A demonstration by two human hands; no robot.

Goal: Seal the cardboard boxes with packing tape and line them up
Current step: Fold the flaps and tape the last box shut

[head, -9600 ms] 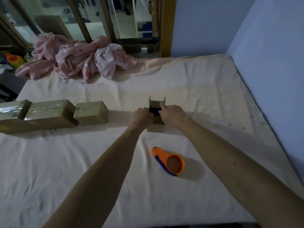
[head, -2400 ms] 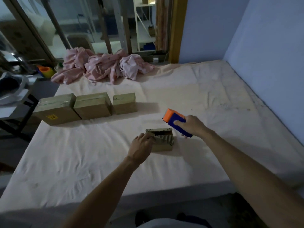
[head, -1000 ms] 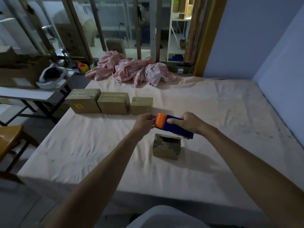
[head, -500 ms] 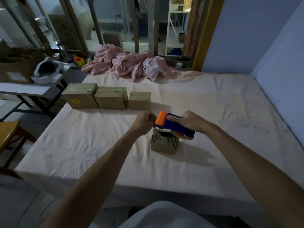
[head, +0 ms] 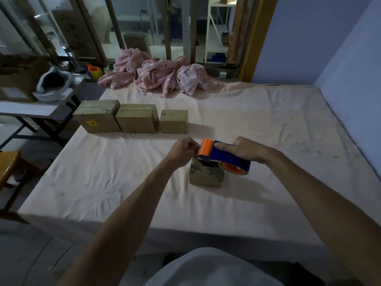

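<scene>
Right hand (head: 245, 150) grips tape dispenser (head: 226, 159); left hand (head: 182, 150) pinches at its orange nose. Pull tail taut, centre over box (head: 206, 177) seam, press down.

Both bare forearms are stretched forward and drawn together. The right hand (head: 245, 149) is wrapped from above round the tape dispenser (head: 214, 154), knuckles up. The left hand (head: 183, 150) is curled just beside it, fingertips pinched at the dispenser's orange end.
</scene>
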